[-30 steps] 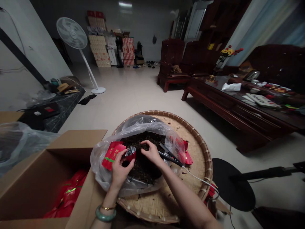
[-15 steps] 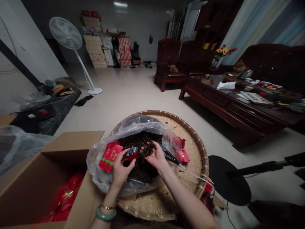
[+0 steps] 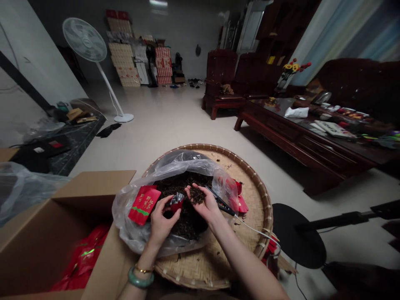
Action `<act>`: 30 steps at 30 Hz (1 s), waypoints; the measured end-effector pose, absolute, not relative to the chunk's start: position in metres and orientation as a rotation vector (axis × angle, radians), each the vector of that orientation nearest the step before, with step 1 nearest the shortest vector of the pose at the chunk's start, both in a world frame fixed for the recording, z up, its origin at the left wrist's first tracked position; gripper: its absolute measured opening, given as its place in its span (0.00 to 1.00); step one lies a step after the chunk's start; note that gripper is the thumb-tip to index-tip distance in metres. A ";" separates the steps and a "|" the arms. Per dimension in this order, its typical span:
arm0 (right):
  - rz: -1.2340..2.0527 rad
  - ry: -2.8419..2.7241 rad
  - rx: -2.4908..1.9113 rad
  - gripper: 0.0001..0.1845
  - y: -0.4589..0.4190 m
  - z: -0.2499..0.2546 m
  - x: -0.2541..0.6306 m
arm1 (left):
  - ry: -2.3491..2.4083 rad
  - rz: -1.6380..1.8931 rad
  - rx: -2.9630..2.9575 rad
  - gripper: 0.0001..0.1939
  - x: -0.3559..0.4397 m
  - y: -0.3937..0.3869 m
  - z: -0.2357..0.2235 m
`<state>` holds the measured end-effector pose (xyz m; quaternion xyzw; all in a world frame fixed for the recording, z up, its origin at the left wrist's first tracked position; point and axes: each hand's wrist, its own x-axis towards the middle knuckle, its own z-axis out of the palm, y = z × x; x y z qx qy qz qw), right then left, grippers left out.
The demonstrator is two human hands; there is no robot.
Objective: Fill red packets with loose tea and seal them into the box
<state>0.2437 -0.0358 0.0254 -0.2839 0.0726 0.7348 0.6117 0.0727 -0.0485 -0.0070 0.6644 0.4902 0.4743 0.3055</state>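
At the lower centre of the frame, both hands are over an open plastic bag (image 3: 125, 225) of dark loose leaves (image 3: 187, 228). The left hand (image 3: 161, 227) holds a small red packet (image 3: 177, 205) between thumb and fingers, which are clamped on its sides; its silvery mouth stays clear of the grip, probably to leave the opening unobstructed. To its right, the right hand (image 3: 209, 207) is palm up, fingers outstretched, close together and slightly curled, a shape that appears to stop the leaf portion (image 3: 197, 195) from spilling. The round woven tray (image 3: 253, 196) beneath likely catches stray pieces. Two flat red pouches (image 3: 144, 205) lie at the bag's left side, within easy reach; a black corded tool (image 3: 225, 207) rests at its right. Lower left, a cardboard box (image 3: 93, 183) contains further red pouches (image 3: 84, 258), its open top facing the worker's side.
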 end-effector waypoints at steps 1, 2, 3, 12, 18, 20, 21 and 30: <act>1.679 0.185 -0.665 0.10 -0.035 0.025 0.244 | 1.292 1.253 1.772 0.20 0.073 -0.049 -0.007; 1.664 0.198 -0.670 0.11 -0.035 0.025 0.244 | 1.289 1.255 1.788 0.20 0.073 -0.049 -0.007; 1.653 0.207 -0.672 0.11 -0.034 0.026 0.245 | 1.289 1.258 1.806 0.20 0.074 -0.049 -0.006; 1.419 0.024 -0.599 0.12 -0.044 0.061 0.243 | 1.317 1.283 2.046 0.19 0.089 -0.054 0.006; 1.256 -0.179 -0.622 0.13 -0.052 0.073 0.230 | 1.308 1.290 2.077 0.19 0.102 -0.056 0.010; 1.233 -0.266 -0.649 0.15 -0.053 0.070 0.229 | 1.311 1.285 2.072 0.19 0.103 -0.056 0.010; 1.226 -0.320 -0.671 0.18 -0.054 0.067 0.228 | 1.314 1.282 2.069 0.20 0.104 -0.056 0.010; 0.999 -0.869 -1.145 0.25 -0.058 0.050 0.230 | 1.343 1.246 2.062 0.22 0.104 -0.055 0.006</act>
